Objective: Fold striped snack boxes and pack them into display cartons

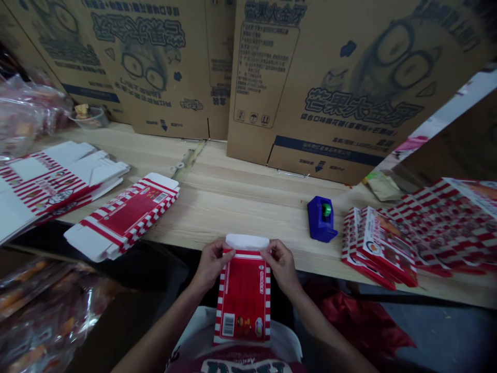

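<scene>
- Head view: red-and-white carton (pixel 244 295) at lower centre of the frame, over the lap and in front of the table (pixel 217 186) edge; white flap (pixel 247 241) stands out at its top end.
- Left hand (pixel 212 264) pinches the carton's upper left corner; right hand (pixel 281 264) pinches the upper right. Contents, if any, cannot be told.
- Risk, flap: uneven pressure from the two pinches could crease the flap or push it in crooked.
- Risk, corners: squeezing too hard could buckle the thin card, which I judge to be light.
- Risk, drop: both grips sit at the top end; whether the lower end rests on anything cannot be told. A slip could send it to the lap or floor.
- Risk, right of frame: packed-looking boxes (pixel 388 246) lean near the table edge; a right elbow swing could topple them. Blue tape dispenser (pixel 321 220) stands just beside.
- Risk, left of frame: carton stack (pixel 134 212) overhangs the edge; a left forearm bump could tip it.
</scene>
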A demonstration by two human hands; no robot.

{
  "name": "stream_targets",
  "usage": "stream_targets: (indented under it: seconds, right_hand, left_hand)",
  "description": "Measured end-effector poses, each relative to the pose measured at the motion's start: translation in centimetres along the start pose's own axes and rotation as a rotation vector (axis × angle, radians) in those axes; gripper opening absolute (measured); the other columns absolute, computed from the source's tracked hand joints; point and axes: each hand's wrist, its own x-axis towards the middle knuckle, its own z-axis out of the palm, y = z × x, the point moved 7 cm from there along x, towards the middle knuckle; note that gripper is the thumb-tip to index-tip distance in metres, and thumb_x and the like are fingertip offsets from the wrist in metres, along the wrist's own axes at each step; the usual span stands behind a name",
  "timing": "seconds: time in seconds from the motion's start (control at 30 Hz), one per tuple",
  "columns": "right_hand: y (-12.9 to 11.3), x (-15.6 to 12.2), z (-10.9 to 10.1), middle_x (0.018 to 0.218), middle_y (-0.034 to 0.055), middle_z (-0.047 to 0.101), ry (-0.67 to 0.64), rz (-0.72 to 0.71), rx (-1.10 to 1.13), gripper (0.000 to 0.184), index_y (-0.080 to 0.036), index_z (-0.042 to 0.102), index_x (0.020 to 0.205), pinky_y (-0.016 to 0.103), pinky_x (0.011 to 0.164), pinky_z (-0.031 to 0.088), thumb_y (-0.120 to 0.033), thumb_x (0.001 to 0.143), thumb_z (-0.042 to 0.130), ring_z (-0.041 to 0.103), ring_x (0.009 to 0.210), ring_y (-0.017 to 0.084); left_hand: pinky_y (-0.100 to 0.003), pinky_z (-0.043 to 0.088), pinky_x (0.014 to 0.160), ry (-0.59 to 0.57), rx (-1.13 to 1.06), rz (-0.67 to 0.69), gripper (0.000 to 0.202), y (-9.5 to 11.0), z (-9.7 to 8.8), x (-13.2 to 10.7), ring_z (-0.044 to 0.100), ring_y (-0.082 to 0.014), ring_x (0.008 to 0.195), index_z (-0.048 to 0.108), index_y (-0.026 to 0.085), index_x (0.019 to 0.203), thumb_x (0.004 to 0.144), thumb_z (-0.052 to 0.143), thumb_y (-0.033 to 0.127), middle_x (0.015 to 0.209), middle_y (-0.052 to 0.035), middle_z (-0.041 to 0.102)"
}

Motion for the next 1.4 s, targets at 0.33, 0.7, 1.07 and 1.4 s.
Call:
stream_targets:
  seconds: [0.33,0.7,1.07,1.4]
  right_hand:
    - [-1.3,-1.2,1.2,0.105,0.0063,0.066,-0.139,-0.179,-0.186,0.015,-0.024,0.07,0.093,0.035,0.089,0.047,-0.031,0.082,0.064,0.06,0.103,0.023]
    - [-2.6,2.7,1.2,0.072,0.0021,0.07,-0.237,0.062,-0.178,0.019,-0.018,0.068,0.08,0.027,0.059,0.049,-0.033,0.07,0.073,0.063,0.063,0.017]
    - [-0.1,-1.6,-0.1,0.111,0.0074,0.068,0.086,-0.001,0.026,0.032,-0.023,0.068,0.101,0.04,0.091,0.052,-0.031,0.071,0.075,0.064,0.102,0.023]
    - [-0.9,-2.3,-0.1,0.107,0.0071,0.059,0.016,-0.351,-0.313,0.013,-0.023,0.066,0.095,0.033,0.09,0.044,-0.021,0.083,0.062,0.056,0.104,0.021]
  left_hand:
    - [-0.029,0.045,0.072,-0.186,0.242,0.089,0.026,0.8,-1.4,0.3,0.055,-0.0165,0.077,0.067,0.015,0.077,0.078,0.066,0.041,0.079,-0.0037,0.058]
    - [-0.027,0.046,0.061,-0.204,0.068,-0.178,0.025,2.2,-1.9,1.6,0.06,-0.0158,0.061,0.071,0.013,0.072,0.064,0.078,0.037,0.069,-0.0048,0.069]
    - [-0.022,0.038,0.056,-0.071,0.03,-0.116,0.038,1.8,-1.6,1.0,0.051,-0.0116,0.056,0.063,0.014,0.067,0.079,0.062,0.05,0.06,0.0015,0.059]
    - [-0.022,0.042,0.06,0.044,-0.048,-0.12,0.027,0.2,-0.6,0.0,0.052,-0.012,0.063,0.064,0.014,0.077,0.071,0.07,0.04,0.068,0.001,0.06]
